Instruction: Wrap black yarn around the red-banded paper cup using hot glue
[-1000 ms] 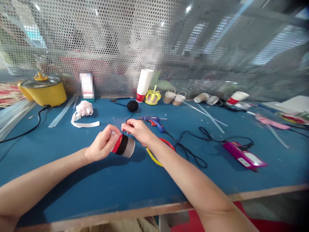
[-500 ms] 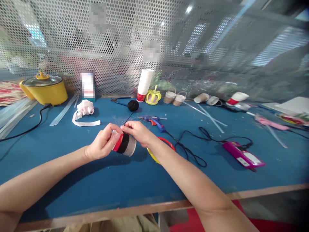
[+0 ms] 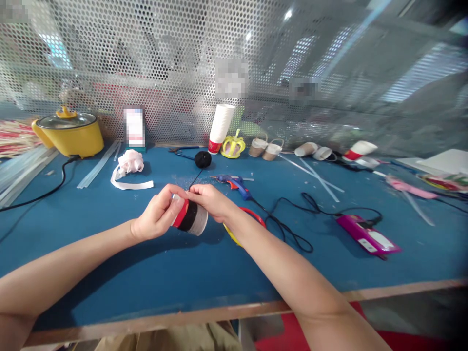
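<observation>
Head view: left hand (image 3: 157, 214) grips a tipped paper cup (image 3: 189, 217) by its red end, long axis pointing right and slightly near; right hand (image 3: 211, 201), at its far side, pinches black yarn (image 3: 195, 179) from a farther yarn ball (image 3: 202, 159).

Your cup (image 3: 189, 217): banded red, black and greyish white. Your yarn ball (image 3: 203, 159): solid black. Your glue gun (image 3: 236, 185): blue, orange-red accent. Far left, your pot (image 3: 78, 141): yellow. Far, your screen (image 3: 175, 109): silver-grey, round-hole pattern.
</observation>
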Demonstrator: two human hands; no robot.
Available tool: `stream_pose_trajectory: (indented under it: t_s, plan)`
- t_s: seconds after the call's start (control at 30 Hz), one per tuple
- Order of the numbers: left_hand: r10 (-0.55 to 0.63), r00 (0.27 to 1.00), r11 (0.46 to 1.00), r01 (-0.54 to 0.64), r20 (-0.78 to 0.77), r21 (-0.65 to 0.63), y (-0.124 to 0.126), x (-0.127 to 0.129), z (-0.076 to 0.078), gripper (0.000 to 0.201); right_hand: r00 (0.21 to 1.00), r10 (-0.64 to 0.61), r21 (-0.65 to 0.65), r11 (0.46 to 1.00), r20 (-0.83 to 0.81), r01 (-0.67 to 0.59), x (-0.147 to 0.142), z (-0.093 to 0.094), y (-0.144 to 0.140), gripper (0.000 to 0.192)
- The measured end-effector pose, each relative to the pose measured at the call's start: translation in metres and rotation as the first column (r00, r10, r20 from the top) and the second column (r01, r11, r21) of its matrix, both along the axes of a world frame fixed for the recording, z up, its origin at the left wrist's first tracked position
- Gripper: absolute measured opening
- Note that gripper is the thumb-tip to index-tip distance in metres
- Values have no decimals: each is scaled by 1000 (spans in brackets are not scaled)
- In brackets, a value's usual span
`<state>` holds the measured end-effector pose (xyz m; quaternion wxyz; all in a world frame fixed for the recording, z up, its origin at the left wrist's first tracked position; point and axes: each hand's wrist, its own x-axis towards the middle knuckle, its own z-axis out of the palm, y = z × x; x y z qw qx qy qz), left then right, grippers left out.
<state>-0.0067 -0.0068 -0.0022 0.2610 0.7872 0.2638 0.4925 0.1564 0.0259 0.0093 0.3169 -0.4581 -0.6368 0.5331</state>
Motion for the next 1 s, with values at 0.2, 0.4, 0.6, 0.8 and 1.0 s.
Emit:
stream_pose_trajectory:
  t_s: [0.2,0.4,0.6,0.8,1.0]
  plan:
    - [10,999,999,-12,-49,-32,2,-3,-3,12,1000,-2,-28,1000,7,2,3,5,3,44]
    - [44,999,981,-45,-9,-188,8,-2,-7,24,991,133,-132,983,15,-130,23,25,-1,45]
    - [-61,998,905,54,-3,-422,10,2,-3,38,966,202,118,968,160,-222,38,16,-13,50]
    - [-79,995,779,96,54,-620,13,5,-3,42,863,38,391,881,504,-267,28,12,-29,61]
    - [-65,998,828,63,16,-557,12,7,-9,41,944,142,260,939,298,-224,30,9,-23,51]
